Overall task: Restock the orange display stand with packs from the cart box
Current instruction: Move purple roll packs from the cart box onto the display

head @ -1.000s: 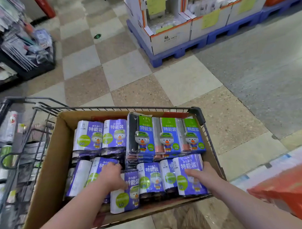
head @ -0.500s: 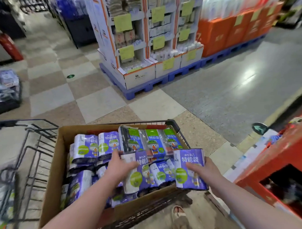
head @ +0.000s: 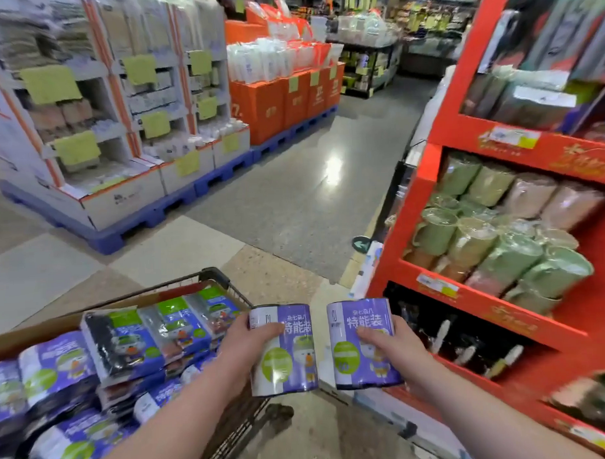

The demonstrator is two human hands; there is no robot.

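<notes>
Aloft, pack [head: 288, 363] in left hand [head: 242, 348], pack [head: 353, 361] in right hand [head: 396, 349].

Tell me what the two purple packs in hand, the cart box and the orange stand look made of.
Left pack and right pack: glossy printed plastic film, going by the sheen on the purple wrap.
Cart box: plain brown cardboard, matte, with an unprinted rim.
Orange display stand: probably printed cardboard, with flat panels and slightly glossy faces; the blur leaves it open.

floor [head: 293, 202]: grey, glossy, beige tiles | white shelving [head: 94, 109] on blue pallets [head: 123, 232]
</notes>
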